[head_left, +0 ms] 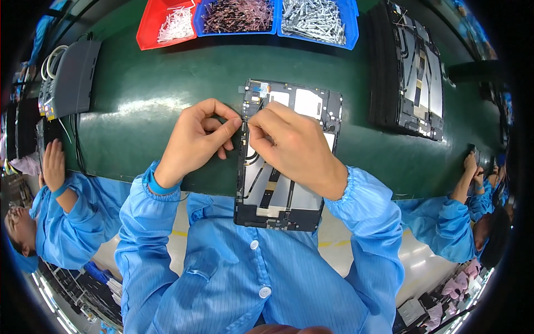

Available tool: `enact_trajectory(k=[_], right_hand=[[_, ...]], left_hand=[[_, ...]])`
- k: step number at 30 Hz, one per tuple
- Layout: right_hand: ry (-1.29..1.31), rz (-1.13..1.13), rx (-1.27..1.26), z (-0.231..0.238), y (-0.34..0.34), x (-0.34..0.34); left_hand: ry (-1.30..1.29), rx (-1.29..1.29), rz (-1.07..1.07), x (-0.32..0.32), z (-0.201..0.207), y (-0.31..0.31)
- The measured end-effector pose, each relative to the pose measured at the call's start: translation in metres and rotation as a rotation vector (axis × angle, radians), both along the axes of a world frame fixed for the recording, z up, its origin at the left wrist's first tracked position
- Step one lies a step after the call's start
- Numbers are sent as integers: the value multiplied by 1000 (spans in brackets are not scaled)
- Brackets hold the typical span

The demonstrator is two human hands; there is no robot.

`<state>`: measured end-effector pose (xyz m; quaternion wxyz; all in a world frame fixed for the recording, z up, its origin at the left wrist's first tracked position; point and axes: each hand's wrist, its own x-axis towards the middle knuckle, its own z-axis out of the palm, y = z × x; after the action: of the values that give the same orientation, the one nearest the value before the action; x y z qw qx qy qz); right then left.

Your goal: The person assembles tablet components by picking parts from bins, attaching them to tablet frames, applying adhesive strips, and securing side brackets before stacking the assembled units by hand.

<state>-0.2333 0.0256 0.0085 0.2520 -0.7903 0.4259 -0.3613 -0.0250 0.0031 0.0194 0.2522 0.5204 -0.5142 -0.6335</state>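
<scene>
An opened tablet-like device (303, 195) with a black frame, silver plates and black ribbon cables lies in front of me, its near end overhanging the table's front edge. My left hand (201, 136) is at its upper left edge, thumb and forefinger pinched together at the frame. My right hand (297, 147) reaches over the device with curled fingers, its fingertips close to the left thumb. Whatever small piece either pinch may hold is hidden. The right hand covers much of the device's middle.
At the far side of the green table (150, 78) stand a red bin (146, 28) of white pieces, a blue bin (238, 32) of copper-brown pieces and another blue bin (352, 28) of silvery pieces. Stacked similar devices (384, 83) stand right, a grey box (78, 75) left. Co-workers flank me.
</scene>
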Motion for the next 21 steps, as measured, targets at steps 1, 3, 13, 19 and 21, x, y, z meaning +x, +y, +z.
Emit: enact_trajectory(k=[1,3,13,19,21], right_hand=[[-3,0,0,-1,0,0],[5,8,-6,0,0,-1],[5,-14,42,3,2,-3],[-16,12,13,1,1,-3],[-63,-14,58,2,1,-1]], left_hand=[[-11,0,-5,0,1,0],[-20,-1,-13,1,2,-2],[-23,84,-10,-5,10,-8],[-11,82,17,-8,8,-7],[-13,71,27,-7,8,-7]])
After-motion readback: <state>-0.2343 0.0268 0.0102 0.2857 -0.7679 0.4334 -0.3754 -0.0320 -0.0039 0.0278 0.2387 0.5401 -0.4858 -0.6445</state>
